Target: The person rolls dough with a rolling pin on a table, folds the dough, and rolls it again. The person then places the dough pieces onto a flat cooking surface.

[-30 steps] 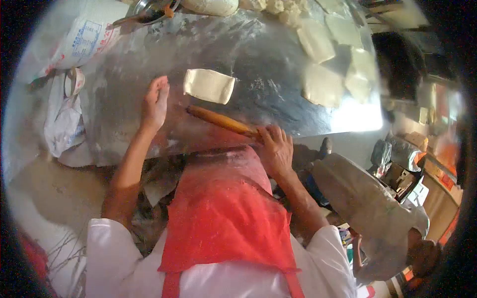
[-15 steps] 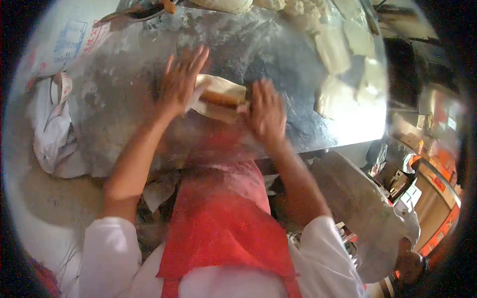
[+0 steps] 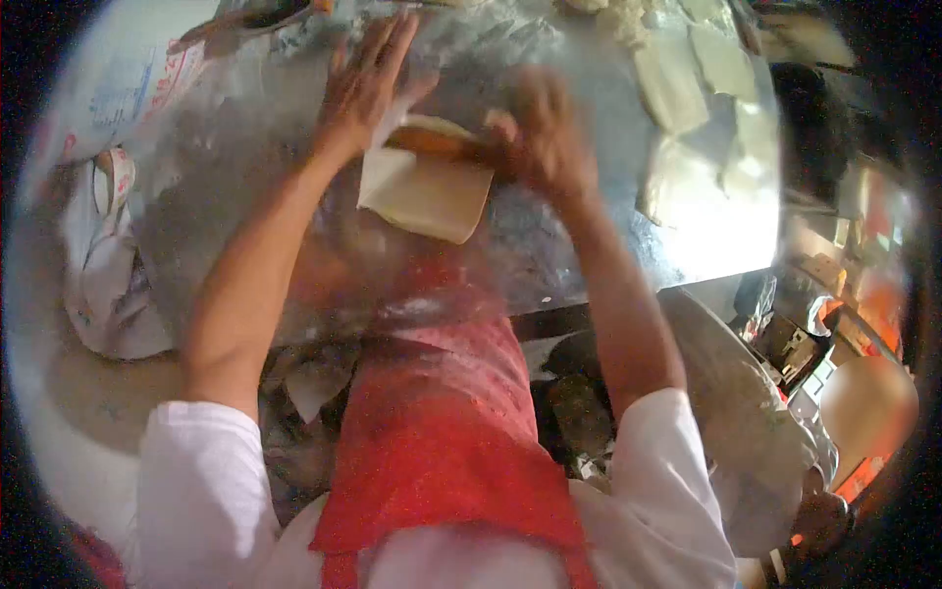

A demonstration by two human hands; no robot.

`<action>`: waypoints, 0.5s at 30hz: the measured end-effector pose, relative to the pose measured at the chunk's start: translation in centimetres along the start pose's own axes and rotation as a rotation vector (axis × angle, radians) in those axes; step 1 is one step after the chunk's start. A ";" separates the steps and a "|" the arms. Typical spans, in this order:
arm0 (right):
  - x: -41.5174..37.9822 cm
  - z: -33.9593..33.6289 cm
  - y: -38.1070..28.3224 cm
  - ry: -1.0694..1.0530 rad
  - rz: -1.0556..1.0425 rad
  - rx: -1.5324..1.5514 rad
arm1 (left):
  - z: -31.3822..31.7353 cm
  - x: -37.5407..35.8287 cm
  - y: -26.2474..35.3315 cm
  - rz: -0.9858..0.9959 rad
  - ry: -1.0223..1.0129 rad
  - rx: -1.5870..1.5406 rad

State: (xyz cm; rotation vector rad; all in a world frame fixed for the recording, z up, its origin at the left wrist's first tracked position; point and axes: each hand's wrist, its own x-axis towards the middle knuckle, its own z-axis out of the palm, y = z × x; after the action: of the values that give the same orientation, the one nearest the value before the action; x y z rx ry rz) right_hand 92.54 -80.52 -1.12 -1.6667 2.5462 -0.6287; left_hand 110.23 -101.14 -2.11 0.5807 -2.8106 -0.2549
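Observation:
A pale sheet of dough [image 3: 427, 199] lies flat on the worktop in front of me. Across its far part runs a brown wooden rolling pin [image 3: 440, 143], set roughly left to right. My left hand [image 3: 368, 93] is at the pin's left end, fingers stretched forward and spread, not wrapped round it. At the right end is my right hand [image 3: 549, 142], smeared by motion, with its fingers reaching forward and apart. Both palms hide the ends of the pin.
Flattened dough pieces [image 3: 671, 93] lie along the right side of the floury metal worktop [image 3: 235, 196]. A printed white sack [image 3: 123, 93] is at the left, near a crumpled white bag [image 3: 103, 260]. Boxes and a person's arm [image 3: 822, 520] are at the lower right.
Both hands and the rolling pin have moved forward, away from me, over the dough. More of the sheet's near part now shows. The view has shifted slightly.

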 end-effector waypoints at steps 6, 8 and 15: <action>-13.8 -2.4 -7.2 -0.103 -0.014 -0.225 | -4.4 -13.8 5.2 -0.015 -0.144 -0.132; -15.9 -3.9 -9.0 -0.080 -0.036 -0.090 | -7.1 -16.7 7.3 -0.025 -0.199 -0.156; -16.2 -8.0 -4.7 -0.233 -0.200 0.092 | 1.7 -9.7 2.6 -0.830 0.011 -0.554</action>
State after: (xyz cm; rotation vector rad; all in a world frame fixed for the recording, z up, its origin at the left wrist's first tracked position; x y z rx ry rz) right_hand 101.55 -65.32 4.82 -1.8551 2.1794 -0.5168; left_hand 117.38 -94.59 -5.24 1.5226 -2.1582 -1.1128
